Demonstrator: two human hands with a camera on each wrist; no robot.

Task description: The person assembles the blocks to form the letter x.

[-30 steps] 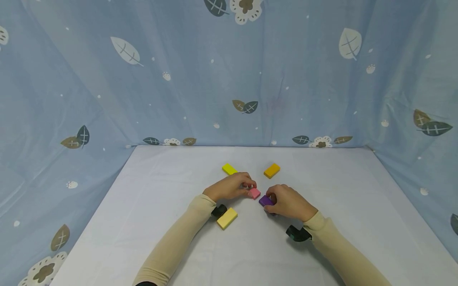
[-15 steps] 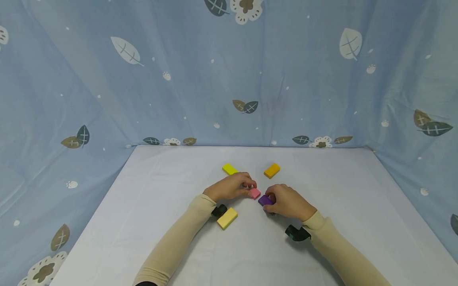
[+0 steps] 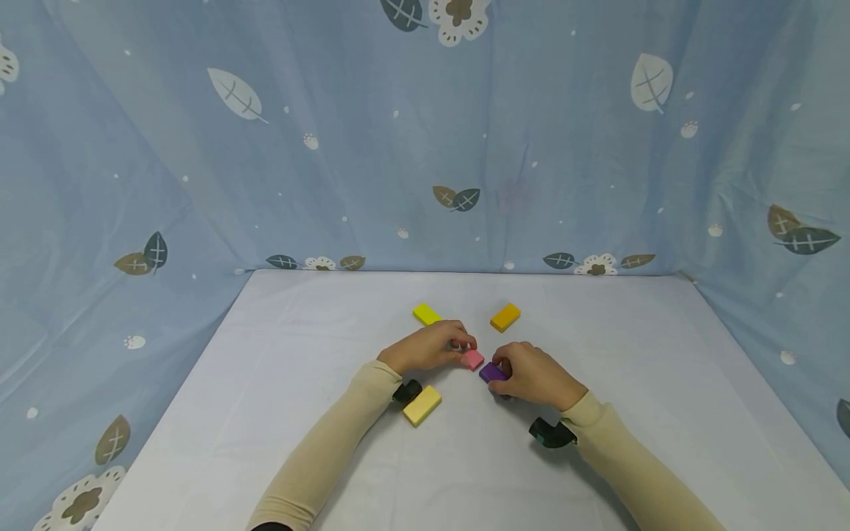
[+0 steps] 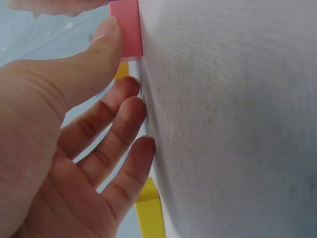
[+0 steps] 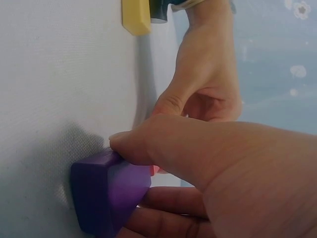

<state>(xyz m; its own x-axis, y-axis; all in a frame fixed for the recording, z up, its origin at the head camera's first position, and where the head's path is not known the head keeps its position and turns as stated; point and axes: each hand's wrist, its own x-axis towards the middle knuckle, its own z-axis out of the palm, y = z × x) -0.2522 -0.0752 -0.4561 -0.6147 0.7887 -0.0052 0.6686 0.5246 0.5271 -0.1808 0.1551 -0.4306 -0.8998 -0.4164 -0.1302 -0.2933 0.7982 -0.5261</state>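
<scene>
Near the table's middle in the head view, my left hand (image 3: 428, 346) pinches a small pink block (image 3: 473, 359). The left wrist view shows the thumb on that pink block (image 4: 131, 32), its other fingers loosely bent, their tips close to the cloth. Just to the right, my right hand (image 3: 541, 376) grips a purple block (image 3: 491, 373) between thumb and fingers. Part of the purple block is covered by that hand; its end and side face show large in the right wrist view. A narrow strip of white cloth separates the two blocks in the head view.
Behind the hands lie a bright yellow block (image 3: 426, 314), partly hidden by the left hand, and an orange block (image 3: 505, 317). A pale yellow block (image 3: 422, 406) sits beside the left wrist's black camera (image 3: 407, 391). Patterned blue curtain (image 3: 372, 133) surrounds the white-covered table (image 3: 299, 317).
My right hand has shifted very slightly left with the purple block, closer to the pink one. The left hand and the other blocks have stayed put.
</scene>
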